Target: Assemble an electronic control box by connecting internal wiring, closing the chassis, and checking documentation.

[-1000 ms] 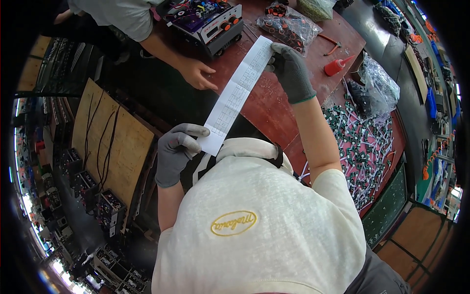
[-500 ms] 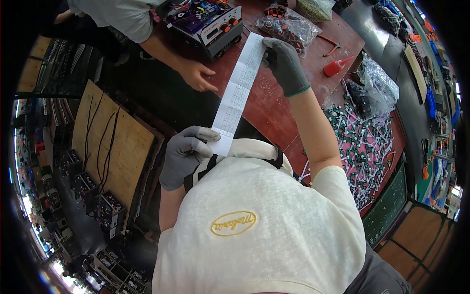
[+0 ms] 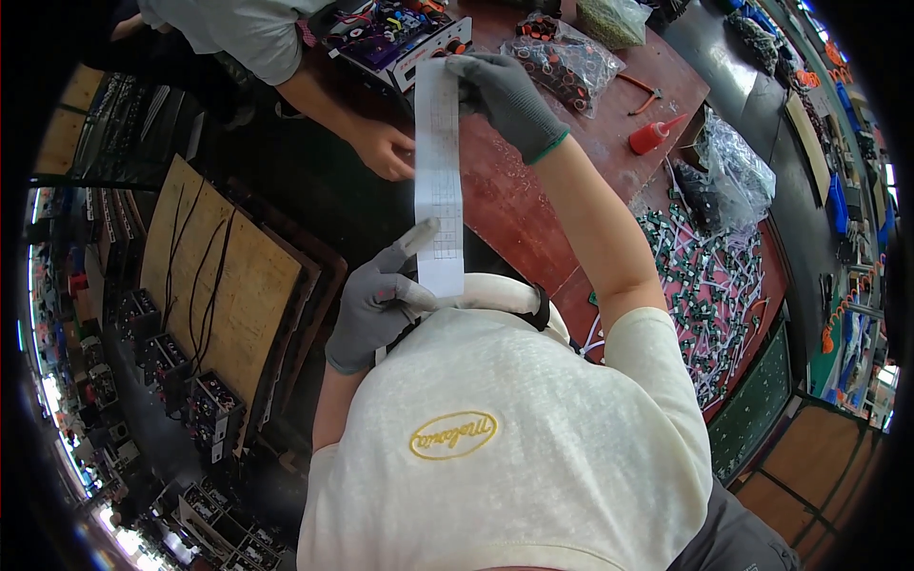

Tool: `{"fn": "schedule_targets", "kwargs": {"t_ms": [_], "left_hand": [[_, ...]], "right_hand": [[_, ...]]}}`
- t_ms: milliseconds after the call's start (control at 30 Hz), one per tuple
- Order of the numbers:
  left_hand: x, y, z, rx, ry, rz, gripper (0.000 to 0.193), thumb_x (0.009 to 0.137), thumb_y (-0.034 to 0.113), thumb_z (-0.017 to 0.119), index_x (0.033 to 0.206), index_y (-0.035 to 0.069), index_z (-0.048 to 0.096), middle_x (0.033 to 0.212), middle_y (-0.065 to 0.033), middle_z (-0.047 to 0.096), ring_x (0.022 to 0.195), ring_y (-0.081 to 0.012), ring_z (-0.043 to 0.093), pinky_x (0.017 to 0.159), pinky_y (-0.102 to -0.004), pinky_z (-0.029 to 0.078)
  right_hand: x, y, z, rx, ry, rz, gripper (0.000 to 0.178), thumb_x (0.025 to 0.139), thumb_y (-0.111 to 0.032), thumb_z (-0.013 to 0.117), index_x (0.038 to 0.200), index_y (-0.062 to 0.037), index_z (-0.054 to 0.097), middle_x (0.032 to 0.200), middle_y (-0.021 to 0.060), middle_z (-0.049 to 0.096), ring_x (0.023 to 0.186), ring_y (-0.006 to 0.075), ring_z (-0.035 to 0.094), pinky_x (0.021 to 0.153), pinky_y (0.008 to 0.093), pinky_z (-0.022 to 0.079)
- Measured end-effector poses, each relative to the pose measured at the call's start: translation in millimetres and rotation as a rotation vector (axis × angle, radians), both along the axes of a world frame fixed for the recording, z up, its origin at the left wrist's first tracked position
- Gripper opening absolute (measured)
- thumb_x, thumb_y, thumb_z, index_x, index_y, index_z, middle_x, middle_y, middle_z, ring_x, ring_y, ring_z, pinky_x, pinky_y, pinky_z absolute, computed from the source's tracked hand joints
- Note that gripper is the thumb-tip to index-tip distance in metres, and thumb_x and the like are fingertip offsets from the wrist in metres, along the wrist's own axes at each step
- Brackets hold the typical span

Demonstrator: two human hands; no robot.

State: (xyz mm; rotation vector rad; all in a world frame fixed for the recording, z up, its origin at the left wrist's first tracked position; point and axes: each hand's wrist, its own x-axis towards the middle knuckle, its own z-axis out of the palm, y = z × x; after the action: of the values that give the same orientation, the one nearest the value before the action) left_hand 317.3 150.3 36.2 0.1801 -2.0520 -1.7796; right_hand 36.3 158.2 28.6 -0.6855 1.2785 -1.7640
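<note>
A long, narrow white paper strip [image 3: 439,171] printed with a table grid stands between my gloved hands, slightly bent along its length. My right hand [image 3: 509,100], in a grey glove with a green cuff, pinches its far end. My left hand [image 3: 376,309], also grey-gloved, is beside the near end. Its upper finger is stretched onto the printed grid, and another digit lies apart at the lower edge. The left fingers are spread and I see no pinch on the paper.
An opened device [image 3: 400,48] with exposed circuitry sits at the table's far edge, by another person's hand [image 3: 384,149]. The red table [image 3: 519,214] also bears bagged rings [image 3: 562,71], pliers [image 3: 645,95], a red bottle [image 3: 652,136] and many small wired boards [image 3: 709,285]. Wooden boards [image 3: 214,285] stand left.
My right hand has moved left, swinging the strip from slanted to nearly upright. The left hand's fingers have spread apart, one reaching farther up the paper.
</note>
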Motion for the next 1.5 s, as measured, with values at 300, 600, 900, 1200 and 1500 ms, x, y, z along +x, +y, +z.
{"fn": "schedule_targets", "kwargs": {"t_ms": [300, 600, 900, 1200, 1500], "left_hand": [[-1, 1, -2, -0.346, 0.052, 0.453, 0.015, 0.061, -0.003, 0.072, 0.072, 0.006, 0.068, 0.140, -0.0224, 0.039, 0.121, -0.0339, 0.050, 0.091, -0.0342, 0.046], [-7, 2, 0, -0.629, 0.119, 0.439, 0.026, 0.066, -0.011, 0.062, 0.085, 0.006, 0.067, 0.139, -0.0269, 0.038, 0.120, -0.0343, 0.050, 0.092, -0.0352, 0.046], [-2, 5, 12, 0.259, 0.244, 0.300, 0.065, 0.073, -0.015, 0.036, 0.137, -0.003, 0.036, 0.149, -0.0170, 0.025, 0.136, -0.0250, 0.029, 0.111, -0.0356, 0.025], [0, 0, 14, 0.182, 0.200, 0.504, 0.065, 0.072, -0.008, 0.036, 0.136, -0.003, 0.037, 0.146, -0.0178, 0.030, 0.136, -0.0278, 0.030, 0.111, -0.0418, 0.026], [1, 6, 4, -0.168, 0.069, 0.621, 0.052, 0.080, -0.009, 0.050, 0.131, 0.002, 0.046, 0.141, -0.0172, 0.039, 0.126, -0.0245, 0.044, 0.103, -0.0352, 0.040]], "right_hand": [[86, 62, -12, -0.167, -0.085, 0.300, 0.045, 0.089, -0.017, 0.060, 0.128, -0.0008, 0.045, 0.104, 0.0046, 0.059, 0.090, 0.0113, 0.058, 0.078, 0.0251, 0.048], [102, 80, 14, -0.166, 0.693, 0.302, 0.048, 0.080, 0.006, 0.060, 0.127, -0.0033, 0.052, 0.095, 0.0063, 0.057, 0.085, 0.0158, 0.057, 0.076, 0.0267, 0.046], [100, 75, 0, -0.205, 0.784, 0.277, 0.018, 0.079, 0.005, 0.060, 0.095, -0.0037, 0.059, 0.098, 0.0086, 0.057, 0.089, 0.0219, 0.057, 0.076, 0.0284, 0.046], [89, 83, -15, -0.314, 0.617, 0.214, 0.008, 0.081, -0.001, 0.062, 0.086, -0.0035, 0.057, 0.110, 0.0121, 0.054, 0.099, 0.0217, 0.054, 0.086, 0.0335, 0.044], [85, 93, -21, -0.261, 0.186, 0.243, 0.014, 0.084, -0.014, 0.065, 0.085, -0.0029, 0.056, 0.098, 0.0081, 0.056, 0.091, 0.0153, 0.052, 0.080, 0.0283, 0.042]]}}
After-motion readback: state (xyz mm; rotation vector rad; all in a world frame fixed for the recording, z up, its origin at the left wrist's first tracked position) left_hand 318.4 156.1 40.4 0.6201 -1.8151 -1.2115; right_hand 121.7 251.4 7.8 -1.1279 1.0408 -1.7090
